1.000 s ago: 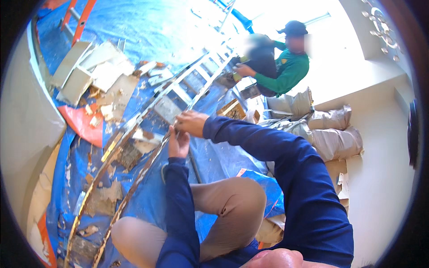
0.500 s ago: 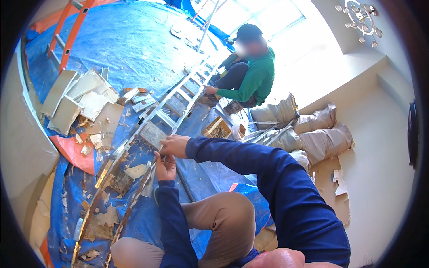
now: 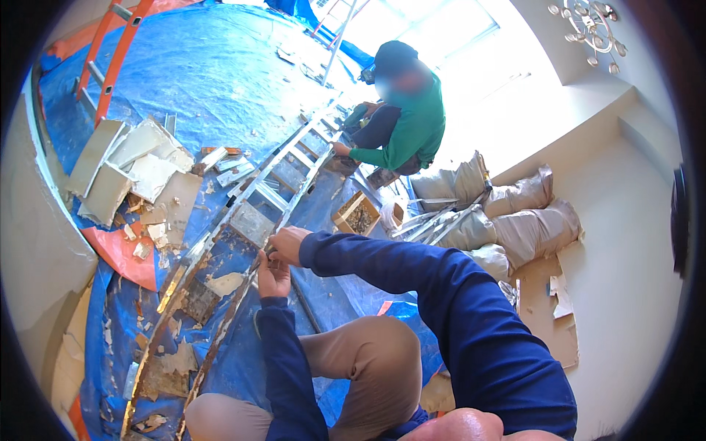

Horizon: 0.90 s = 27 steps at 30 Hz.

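With left hand (image 3: 274, 278) and right hand (image 3: 289, 245) together at metal frame (image 3: 273, 196) on blue tarp (image 3: 198, 55), cannot tell grip's closure or contents; could get scraped by slipping along frame's rough edge

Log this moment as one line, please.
left hand, right hand: together at ladder-like metal frame | grip: unclear | co-worker: crouching beside frame
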Available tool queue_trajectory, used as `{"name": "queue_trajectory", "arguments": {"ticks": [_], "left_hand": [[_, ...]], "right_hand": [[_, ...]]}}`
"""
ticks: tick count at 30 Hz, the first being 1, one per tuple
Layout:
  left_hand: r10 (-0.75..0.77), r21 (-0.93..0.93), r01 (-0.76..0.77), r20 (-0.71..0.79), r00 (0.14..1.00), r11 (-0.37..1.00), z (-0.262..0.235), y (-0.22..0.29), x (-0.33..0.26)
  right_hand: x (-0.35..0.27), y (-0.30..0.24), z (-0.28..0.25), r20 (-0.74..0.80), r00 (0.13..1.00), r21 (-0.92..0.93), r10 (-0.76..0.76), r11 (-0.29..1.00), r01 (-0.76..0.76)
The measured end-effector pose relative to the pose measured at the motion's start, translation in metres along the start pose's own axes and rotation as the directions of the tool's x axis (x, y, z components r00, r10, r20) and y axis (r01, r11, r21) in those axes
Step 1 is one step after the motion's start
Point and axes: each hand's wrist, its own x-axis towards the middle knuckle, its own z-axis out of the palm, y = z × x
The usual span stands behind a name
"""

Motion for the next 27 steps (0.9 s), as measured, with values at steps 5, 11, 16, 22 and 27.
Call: {"name": "queue_trajectory", "arguments": {"ticks": [5,11,16,22,27], "left_hand": [[0.041,0.094,-0.039,-0.018,0.999,0.995,0.012,0.006,-0.001],[0.053,0.141,-0.072,0.134,0.990,0.987,0.001,0.000,0.009],[0.075,0.070,-0.090,0.193,0.978,0.993,-0.003,-0.010,0.007],[-0.034,0.114,0.042,-0.071,0.997,0.993,0.016,0.001,-0.006],[0.035,0.075,-0.028,-0.105,0.994,0.997,0.026,0.008,-0.004]], "right_hand": [[0.001,0.014,0.003,0.023,0.936,-0.196,-0.352,0.916,0.349],[-0.007,-0.003,-0.002,-0.024,0.983,0.046,0.179,0.983,-0.178],[0.002,-0.004,0.005,0.034,0.956,0.180,0.291,0.939,-0.292],[0.001,0.016,0.005,-0.028,0.999,-0.046,-0.042,0.998,0.041],[0.011,0.016,-0.005,-0.013,0.905,-0.316,-0.425,0.861,0.399]]}}
